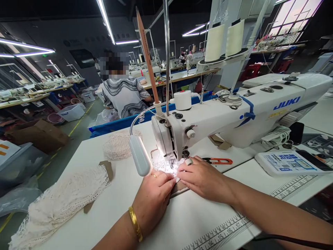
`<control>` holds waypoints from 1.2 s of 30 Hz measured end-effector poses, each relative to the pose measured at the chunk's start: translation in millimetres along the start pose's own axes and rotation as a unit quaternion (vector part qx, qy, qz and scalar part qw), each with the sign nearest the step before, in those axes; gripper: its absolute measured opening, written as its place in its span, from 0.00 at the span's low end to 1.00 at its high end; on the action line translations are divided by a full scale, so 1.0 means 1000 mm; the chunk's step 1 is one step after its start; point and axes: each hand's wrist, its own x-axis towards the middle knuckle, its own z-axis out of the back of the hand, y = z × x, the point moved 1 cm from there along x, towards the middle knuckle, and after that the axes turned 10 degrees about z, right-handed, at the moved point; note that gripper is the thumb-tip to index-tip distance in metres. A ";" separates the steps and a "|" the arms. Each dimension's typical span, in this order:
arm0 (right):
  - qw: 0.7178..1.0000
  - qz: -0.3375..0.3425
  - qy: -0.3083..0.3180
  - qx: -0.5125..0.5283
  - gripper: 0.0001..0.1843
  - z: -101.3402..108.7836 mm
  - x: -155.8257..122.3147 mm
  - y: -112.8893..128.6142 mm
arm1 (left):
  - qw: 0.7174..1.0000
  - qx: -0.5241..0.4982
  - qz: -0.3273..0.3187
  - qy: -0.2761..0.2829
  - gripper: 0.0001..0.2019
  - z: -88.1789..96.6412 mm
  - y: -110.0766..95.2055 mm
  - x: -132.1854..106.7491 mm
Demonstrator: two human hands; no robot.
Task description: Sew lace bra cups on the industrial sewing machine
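A white sewing machine (205,121) stands before me, and a piece of white lace fabric (159,162) lies under its brightly lit needle area. My left hand (153,192), with a gold bangle and a ring, presses the near left edge of the lace with its fingers together. On the lace's right side, close to the presser foot, my right hand (204,177) pinches the fabric; a whitish band is around one finger. The fingertips of both hands nearly meet. A grey lamp head (140,155) hangs just left of the needle, partly over the fabric.
Orange-handled thread snips (220,161) lie right of my right hand. Lace piles (67,194) lie on the left tabletop. A phone on a white printed box (286,165) is at right. Thread cones (214,43) stand above the machine. A person (125,92) sits ahead.
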 end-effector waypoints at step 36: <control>0.994 -0.003 -0.100 -0.034 0.19 -0.024 -0.012 -0.013 | 0.984 0.038 0.162 0.057 0.15 -0.005 0.014 0.007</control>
